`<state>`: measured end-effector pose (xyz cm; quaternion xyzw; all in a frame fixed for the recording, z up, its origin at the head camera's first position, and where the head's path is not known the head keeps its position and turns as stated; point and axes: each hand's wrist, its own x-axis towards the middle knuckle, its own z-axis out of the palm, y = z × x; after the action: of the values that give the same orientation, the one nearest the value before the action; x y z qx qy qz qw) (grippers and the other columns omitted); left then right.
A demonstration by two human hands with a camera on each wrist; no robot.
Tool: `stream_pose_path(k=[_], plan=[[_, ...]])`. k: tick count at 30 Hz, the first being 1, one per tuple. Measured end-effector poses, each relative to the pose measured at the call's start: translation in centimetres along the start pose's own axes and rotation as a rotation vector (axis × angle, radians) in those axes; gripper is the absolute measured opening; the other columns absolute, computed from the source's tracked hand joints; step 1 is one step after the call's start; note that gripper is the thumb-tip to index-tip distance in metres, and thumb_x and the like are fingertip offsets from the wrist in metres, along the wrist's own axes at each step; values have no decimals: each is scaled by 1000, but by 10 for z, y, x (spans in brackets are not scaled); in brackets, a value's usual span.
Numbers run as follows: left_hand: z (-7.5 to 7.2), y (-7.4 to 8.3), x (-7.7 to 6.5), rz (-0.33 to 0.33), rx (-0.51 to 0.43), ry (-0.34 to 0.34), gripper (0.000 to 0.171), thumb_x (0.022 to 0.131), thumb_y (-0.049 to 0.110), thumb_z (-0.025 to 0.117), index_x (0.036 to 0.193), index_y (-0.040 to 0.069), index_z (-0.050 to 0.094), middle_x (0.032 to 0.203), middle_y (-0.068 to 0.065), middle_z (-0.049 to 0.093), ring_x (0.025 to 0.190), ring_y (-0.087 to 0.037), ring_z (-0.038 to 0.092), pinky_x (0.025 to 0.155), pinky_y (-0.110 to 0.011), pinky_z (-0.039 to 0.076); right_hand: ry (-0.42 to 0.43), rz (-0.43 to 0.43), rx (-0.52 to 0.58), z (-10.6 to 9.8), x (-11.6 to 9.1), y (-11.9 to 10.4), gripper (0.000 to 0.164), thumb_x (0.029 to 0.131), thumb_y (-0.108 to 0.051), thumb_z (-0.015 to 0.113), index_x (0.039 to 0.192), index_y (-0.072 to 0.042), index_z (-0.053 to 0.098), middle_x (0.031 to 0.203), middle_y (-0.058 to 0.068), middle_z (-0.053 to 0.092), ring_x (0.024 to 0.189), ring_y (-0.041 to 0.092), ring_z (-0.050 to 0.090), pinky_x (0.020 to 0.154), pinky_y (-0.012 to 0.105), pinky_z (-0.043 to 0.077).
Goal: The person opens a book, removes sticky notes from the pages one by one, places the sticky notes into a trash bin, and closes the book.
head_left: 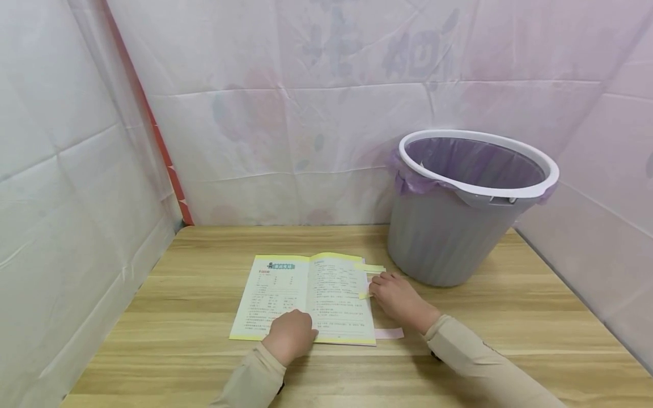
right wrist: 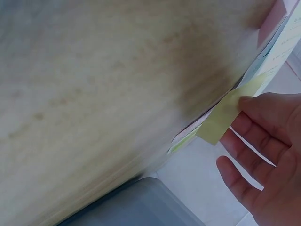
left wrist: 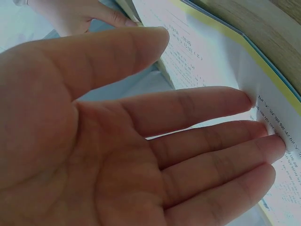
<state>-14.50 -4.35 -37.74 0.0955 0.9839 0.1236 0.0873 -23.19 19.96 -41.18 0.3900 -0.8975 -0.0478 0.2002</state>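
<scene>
An open workbook (head_left: 278,292) with printed pages and yellow margins lies on the table. My left hand (head_left: 291,335) rests at its lower middle; in the left wrist view the straight fingers (left wrist: 207,141) touch the page with their tips, and the thumb stands apart. At the right edge of the book, my right hand (head_left: 400,300) pinches a yellow sticky note (right wrist: 218,117) between thumb and fingers. That note still lies against the page edge. Another yellow sticky note (head_left: 374,268) sticks out above the hand, and a pink one (head_left: 389,334) below it.
A grey trash bin (head_left: 433,243) with a white rim and purple liner stands at the table's back right. The wooden table (head_left: 168,317) is bordered by white sheeting (head_left: 245,141) at the back and sides.
</scene>
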Motion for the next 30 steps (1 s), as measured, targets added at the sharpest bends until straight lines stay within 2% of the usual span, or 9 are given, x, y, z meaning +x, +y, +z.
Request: stream_pose_path(k=[5, 12, 17, 20, 23, 25, 30], plan=[[-1, 1, 1, -6, 9, 5, 29, 91, 23, 64, 80, -3, 68, 59, -5, 52, 50, -15, 46, 46, -29, 42, -1, 39, 30, -3, 0, 0, 9, 81, -5, 74, 81, -10, 67, 87, 3, 67, 80, 21, 61, 71, 38, 50], [-4, 2, -1, -10, 16, -1, 27, 91, 22, 64, 79, -2, 67, 61, -5, 52, 52, -16, 46, 47, -29, 42, -1, 100, 130, -7, 0, 0, 9, 82, -3, 73, 84, -8, 66, 87, 3, 67, 85, 26, 65, 79, 50, 52], [-3, 2, -1, -12, 13, -9, 28, 91, 22, 64, 79, -2, 67, 61, -5, 52, 52, -16, 46, 47, -29, 42, 21, 125, 160, -9, 0, 1, 10, 82, -2, 74, 83, -8, 66, 87, 1, 67, 85, 22, 65, 72, 41, 52], [-3, 1, -1, -15, 13, -14, 28, 91, 23, 63, 79, -2, 67, 61, -5, 52, 51, -16, 46, 47, -29, 41, 46, 141, 163, -14, -1, 3, 12, 80, 0, 74, 82, -8, 66, 84, 0, 64, 79, 18, 61, 65, 32, 46], [-2, 1, -1, -16, 16, -17, 29, 91, 23, 63, 79, -2, 66, 61, -5, 51, 52, -16, 46, 47, -29, 42, 124, 146, 168, -29, 1, 7, 14, 79, 2, 74, 80, -9, 64, 79, -2, 58, 72, 15, 54, 61, 30, 42], [-1, 1, -1, -17, 23, -15, 29, 91, 24, 64, 79, -2, 66, 62, -5, 52, 52, -16, 47, 47, -29, 42, 220, 116, 168, -46, 5, 11, 15, 78, 3, 74, 80, -8, 64, 77, -1, 56, 70, 16, 52, 60, 31, 42], [0, 2, -1, -17, 29, -6, 29, 91, 24, 64, 79, -2, 66, 63, -6, 53, 53, -17, 47, 48, -31, 44, 578, -10, 144, -107, 19, 19, 9, 78, 4, 70, 86, 0, 68, 82, 9, 59, 71, 27, 56, 61, 40, 46]])
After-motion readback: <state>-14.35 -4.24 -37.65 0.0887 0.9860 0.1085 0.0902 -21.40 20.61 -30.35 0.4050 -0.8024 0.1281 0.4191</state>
